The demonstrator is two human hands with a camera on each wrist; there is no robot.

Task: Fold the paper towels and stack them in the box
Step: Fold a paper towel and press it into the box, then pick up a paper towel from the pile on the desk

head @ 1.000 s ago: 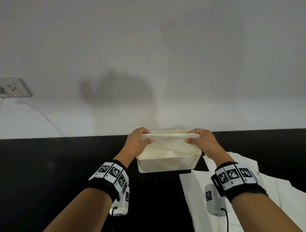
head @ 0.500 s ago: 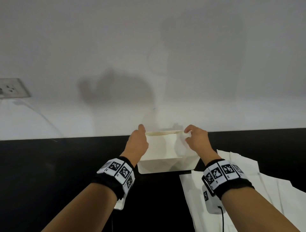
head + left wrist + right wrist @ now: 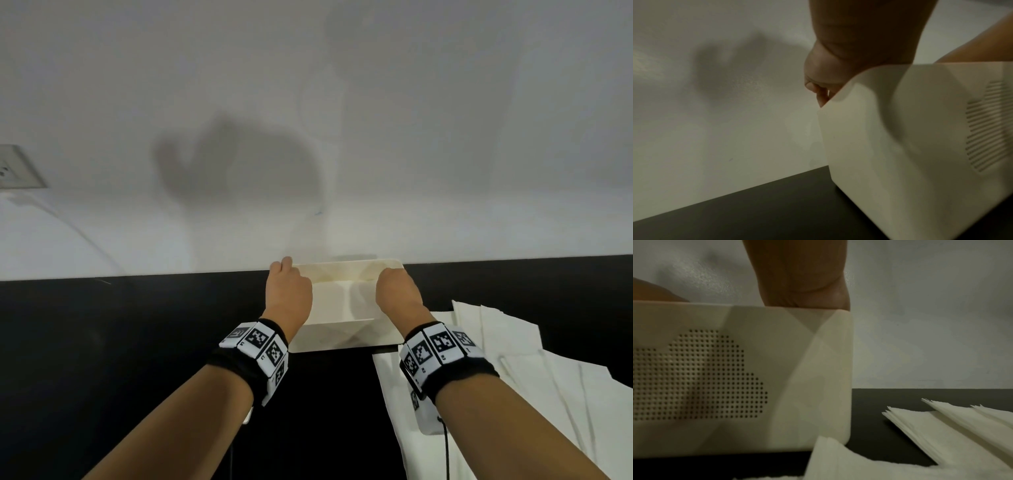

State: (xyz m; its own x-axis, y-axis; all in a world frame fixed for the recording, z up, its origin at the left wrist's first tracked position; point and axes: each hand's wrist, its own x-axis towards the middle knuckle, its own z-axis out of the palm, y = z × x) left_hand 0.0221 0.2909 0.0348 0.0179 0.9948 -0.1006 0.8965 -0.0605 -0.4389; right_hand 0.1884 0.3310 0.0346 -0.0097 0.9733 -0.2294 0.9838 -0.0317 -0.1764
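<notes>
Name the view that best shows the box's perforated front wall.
Right wrist: the box fills the frame, its dot pattern sharp. Left wrist shows the pattern only obliquely, at the frame edge. Head view shows a plain front wall, holes unresolved.

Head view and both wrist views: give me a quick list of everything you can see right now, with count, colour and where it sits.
box: one, cream, with a dotted hole pattern on its front wall, at the back of the table against the wall.
paper towels: a loose spread, count unclear, white, on the table right of the box.
table: one, black.
wall: white, behind the table.
wall socket: one, white, far left on the wall.
wristbands: two, black with black-and-white marker tiles, one per wrist.
left hand: inside the box at its left end, fingers hidden.
right hand: inside the box at its right end, fingers hidden.
</notes>
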